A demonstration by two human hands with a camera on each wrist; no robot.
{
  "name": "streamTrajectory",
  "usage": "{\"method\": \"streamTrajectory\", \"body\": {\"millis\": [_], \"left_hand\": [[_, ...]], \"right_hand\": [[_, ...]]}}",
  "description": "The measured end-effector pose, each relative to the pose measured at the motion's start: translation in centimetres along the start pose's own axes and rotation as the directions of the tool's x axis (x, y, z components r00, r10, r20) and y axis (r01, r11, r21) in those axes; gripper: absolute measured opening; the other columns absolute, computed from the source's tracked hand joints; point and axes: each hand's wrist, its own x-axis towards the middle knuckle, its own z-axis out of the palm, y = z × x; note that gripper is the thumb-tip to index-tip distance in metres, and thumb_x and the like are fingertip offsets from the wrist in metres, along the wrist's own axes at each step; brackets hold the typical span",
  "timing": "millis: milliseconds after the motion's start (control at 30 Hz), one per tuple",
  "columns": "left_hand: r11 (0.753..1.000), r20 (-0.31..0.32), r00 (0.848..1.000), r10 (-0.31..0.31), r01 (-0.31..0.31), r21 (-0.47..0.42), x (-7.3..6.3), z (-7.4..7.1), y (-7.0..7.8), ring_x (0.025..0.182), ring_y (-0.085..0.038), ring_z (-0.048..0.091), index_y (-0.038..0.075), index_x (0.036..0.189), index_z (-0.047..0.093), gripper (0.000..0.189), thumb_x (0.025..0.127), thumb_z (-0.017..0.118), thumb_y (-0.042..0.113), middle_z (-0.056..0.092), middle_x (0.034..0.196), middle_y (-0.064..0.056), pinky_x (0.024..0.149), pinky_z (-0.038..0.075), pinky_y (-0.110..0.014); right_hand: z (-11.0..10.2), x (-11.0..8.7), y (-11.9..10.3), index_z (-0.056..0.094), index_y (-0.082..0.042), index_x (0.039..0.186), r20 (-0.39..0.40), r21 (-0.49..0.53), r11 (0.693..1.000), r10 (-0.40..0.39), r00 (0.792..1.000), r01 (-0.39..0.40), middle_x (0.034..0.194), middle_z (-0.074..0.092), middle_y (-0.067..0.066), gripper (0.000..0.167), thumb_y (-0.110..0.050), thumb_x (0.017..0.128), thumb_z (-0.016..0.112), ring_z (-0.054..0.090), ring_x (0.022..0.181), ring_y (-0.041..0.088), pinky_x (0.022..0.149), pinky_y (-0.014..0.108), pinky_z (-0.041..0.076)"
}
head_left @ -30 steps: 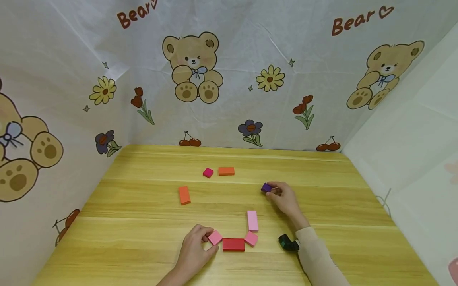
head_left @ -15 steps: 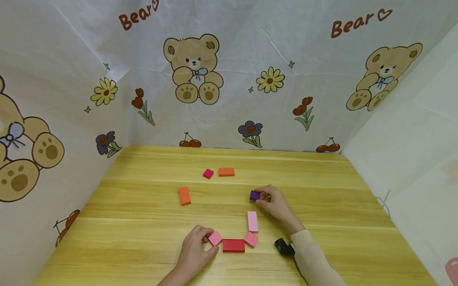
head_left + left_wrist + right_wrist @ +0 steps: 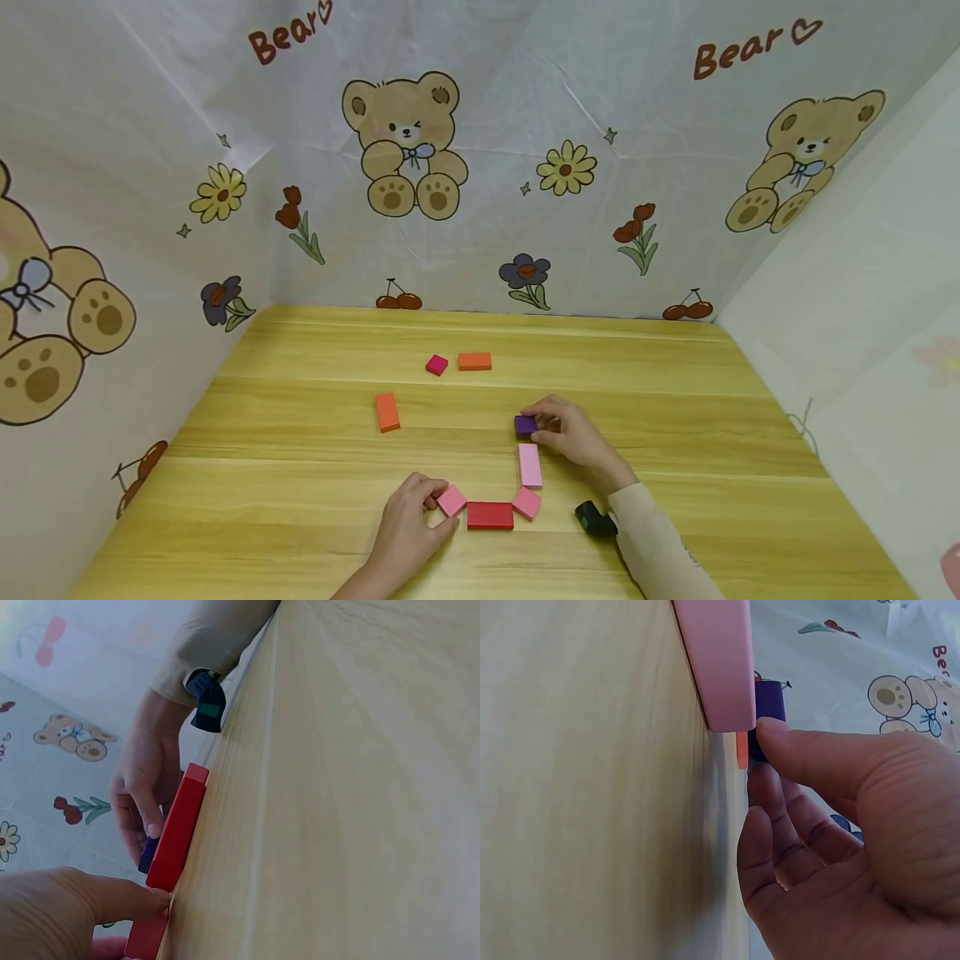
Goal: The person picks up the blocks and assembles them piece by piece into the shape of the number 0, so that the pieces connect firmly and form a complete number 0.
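My right hand (image 3: 573,435) pinches a small purple block (image 3: 525,427) between thumb and fingers, right at the far end of a light pink rectangular block (image 3: 529,466). In the right wrist view the thumb lies along the purple block (image 3: 770,701), partly hidden behind the pink one (image 3: 720,667). My left hand (image 3: 408,521) holds a pink square block (image 3: 452,501) by its sides, at the left end of a red rectangular block (image 3: 490,515). Another pink square block (image 3: 527,503), set at an angle, sits between the red block and the light pink one.
Farther back on the wooden table (image 3: 300,500) lie an orange block (image 3: 387,412), a second orange block (image 3: 475,362) and a small magenta block (image 3: 437,365). A black device (image 3: 596,519) is worn at the right wrist. Bear-printed cloth (image 3: 480,233) walls the table's back and sides.
My right hand has carried the purple block left and nearer, up to the end of the light pink block. The left hand has stayed in place on its pink block.
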Motion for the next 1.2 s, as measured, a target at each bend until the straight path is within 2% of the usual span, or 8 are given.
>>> {"method": "streamTrajectory", "body": {"millis": [167, 400, 567, 967, 1200], "left_hand": [[1.000, -0.005, 1.000, 0.006, -0.006, 0.009, 0.02, 0.07, -0.12, 0.075, -0.002, 0.049, 0.007, 0.099, 0.072, 0.036, 0.066, 0.087, 0.010, 0.055, 0.084, 0.010, 0.067, 0.042, -0.020], [1.000, -0.014, 1.000, 0.012, -0.012, 0.009, 0.02, 0.11, -0.16, 0.075, -0.002, 0.049, 0.007, 0.098, 0.072, 0.035, 0.066, 0.087, 0.010, 0.055, 0.084, 0.010, 0.068, 0.043, -0.020], [1.000, -0.016, 1.000, 0.026, -0.026, 0.008, -0.04, -0.01, -0.11, 0.075, -0.003, 0.049, 0.007, 0.098, 0.072, 0.037, 0.065, 0.088, 0.010, 0.056, 0.084, 0.009, 0.067, 0.042, -0.020], [0.999, -0.019, 0.999, 0.045, -0.045, 0.004, -0.02, -0.13, -0.11, 0.075, -0.003, 0.049, 0.007, 0.098, 0.072, 0.037, 0.065, 0.088, 0.009, 0.055, 0.083, 0.009, 0.066, 0.042, -0.020], [1.000, -0.013, 1.000, 0.021, -0.021, 0.008, 0.06, 0.02, -0.15, 0.075, -0.002, 0.049, 0.007, 0.099, 0.072, 0.036, 0.066, 0.087, 0.010, 0.055, 0.083, 0.009, 0.067, 0.042, -0.020]], "right_hand": [[0.03, 0.02, -0.15, 0.068, -0.004, 0.117, 0.016, -0.010, 1.000, -0.002, 1.000, 0.002, 0.107, 0.064, 0.008, 0.031, 0.002, 0.087, 0.068, 0.058, 0.094, 0.022, 0.080, 0.027, 0.051], [0.16, 0.05, 0.08, 0.068, -0.003, 0.117, 0.048, -0.028, 0.999, -0.043, 0.998, 0.044, 0.108, 0.064, 0.010, 0.030, 0.004, 0.088, 0.066, 0.057, 0.091, 0.020, 0.075, 0.024, 0.048], [0.19, 0.05, 0.17, 0.068, -0.002, 0.118, 0.078, -0.040, 0.997, -0.058, 0.995, 0.062, 0.111, 0.064, 0.011, 0.031, 0.006, 0.089, 0.063, 0.056, 0.092, 0.020, 0.077, 0.024, 0.047], [0.11, -0.07, 0.01, 0.065, -0.001, 0.124, 0.117, -0.009, 1.000, -0.019, 0.993, 0.020, 0.120, 0.059, 0.015, 0.033, 0.006, 0.093, 0.058, 0.057, 0.100, 0.022, 0.082, 0.023, 0.049], [0.22, -0.01, 0.09, 0.065, -0.001, 0.124, 0.106, -0.017, 0.999, -0.035, 0.994, 0.037, 0.120, 0.060, 0.015, 0.032, 0.005, 0.093, 0.057, 0.058, 0.104, 0.023, 0.084, 0.024, 0.049]]}}
